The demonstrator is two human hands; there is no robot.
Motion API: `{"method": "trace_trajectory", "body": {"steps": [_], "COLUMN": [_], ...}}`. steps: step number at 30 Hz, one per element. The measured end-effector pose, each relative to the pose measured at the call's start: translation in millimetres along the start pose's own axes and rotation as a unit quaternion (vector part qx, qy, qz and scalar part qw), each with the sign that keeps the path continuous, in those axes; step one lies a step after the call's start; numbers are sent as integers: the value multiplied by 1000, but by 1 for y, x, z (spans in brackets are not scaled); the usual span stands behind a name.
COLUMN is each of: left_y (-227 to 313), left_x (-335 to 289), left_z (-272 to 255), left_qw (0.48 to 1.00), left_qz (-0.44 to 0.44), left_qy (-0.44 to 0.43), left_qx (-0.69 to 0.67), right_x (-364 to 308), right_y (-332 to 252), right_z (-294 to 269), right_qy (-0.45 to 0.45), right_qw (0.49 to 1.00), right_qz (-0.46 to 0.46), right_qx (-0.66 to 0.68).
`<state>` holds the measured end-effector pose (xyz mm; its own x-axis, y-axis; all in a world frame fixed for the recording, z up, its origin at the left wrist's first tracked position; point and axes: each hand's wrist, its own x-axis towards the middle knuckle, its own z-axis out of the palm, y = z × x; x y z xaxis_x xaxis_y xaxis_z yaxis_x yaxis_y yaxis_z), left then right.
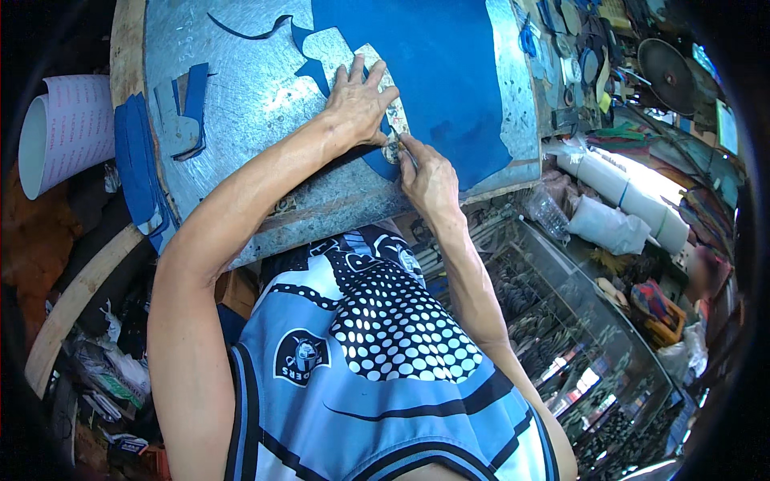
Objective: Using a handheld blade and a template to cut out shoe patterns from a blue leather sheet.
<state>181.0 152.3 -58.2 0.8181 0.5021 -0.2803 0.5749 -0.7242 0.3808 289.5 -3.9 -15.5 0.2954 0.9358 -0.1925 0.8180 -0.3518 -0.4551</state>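
A blue sheet (449,72) of material lies on a scratched metal-topped table (257,104). Along its left edge rests a pale, narrow, curved template (395,103). My left hand (358,104) presses down on the template with its fingers spread flat. Close by, the fingers of my right hand (431,174) are pinched at the template's near end, around a slim tool that is mostly hidden. Cut blue edges and a curling thin offcut (249,32) lie left of the template.
Stacked blue cut pieces (191,112) lie on the table's left, and more blue strips (136,160) hang over that edge. A rolled printed sheet (68,132) stands further left. At right are white rolls (626,192), a glass case (577,297) and a round fan (667,74).
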Motion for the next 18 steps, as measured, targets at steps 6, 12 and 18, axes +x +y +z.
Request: {"method": "trace_trajectory", "body": {"steps": [6,12,18], "left_y": [-1,-3,-5], "left_x": [0,-3,2], "left_z": [-1,-5,2], "left_qw": [1000,1000,999], "left_qz": [4,16,32], "left_qy": [-2,-3,23], "left_qx": [15,25,8], "right_x": [-7,-10,-14], "right_y": [0,-7,-9], "right_z": [2,3,12], "right_qy": [11,15,42], "right_qw": [1000,999,997], "right_qz": [7,25,57], "right_qx": [11,14,41]}}
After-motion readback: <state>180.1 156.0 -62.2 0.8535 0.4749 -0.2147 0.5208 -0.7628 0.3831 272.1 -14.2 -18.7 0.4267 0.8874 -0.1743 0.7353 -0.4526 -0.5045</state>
